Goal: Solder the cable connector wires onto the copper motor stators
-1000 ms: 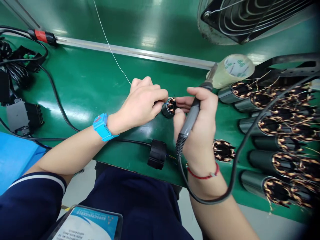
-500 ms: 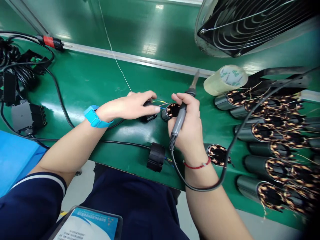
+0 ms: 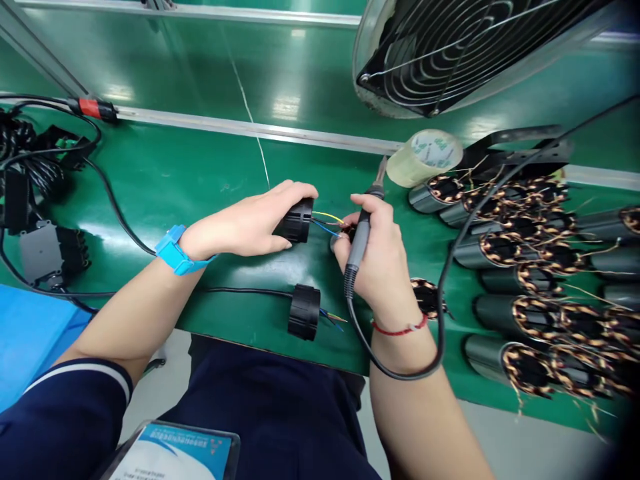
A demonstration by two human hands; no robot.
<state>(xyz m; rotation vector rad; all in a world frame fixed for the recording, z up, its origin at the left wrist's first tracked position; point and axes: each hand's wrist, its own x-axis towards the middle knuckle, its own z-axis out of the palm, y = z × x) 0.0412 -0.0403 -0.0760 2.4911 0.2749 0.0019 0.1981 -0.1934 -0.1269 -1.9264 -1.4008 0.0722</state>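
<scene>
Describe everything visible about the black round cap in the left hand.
The black round cap looks like ribbed plastic, short and drum-shaped. It lies on its side on the green table, its open end facing the right hand. The left hand covers it from above, fingers curled over its top. Thin yellow and blue wires run out of it toward the right hand, which holds a soldering iron. Its far side is hidden by the fingers.

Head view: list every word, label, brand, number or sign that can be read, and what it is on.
None can be read.
Tape roll: green print on the core, too blurred to read.
Blue-and-white card at the bottom edge: lines of print, too small and blurred to read.
Blue wristband: no readable marking.
</scene>
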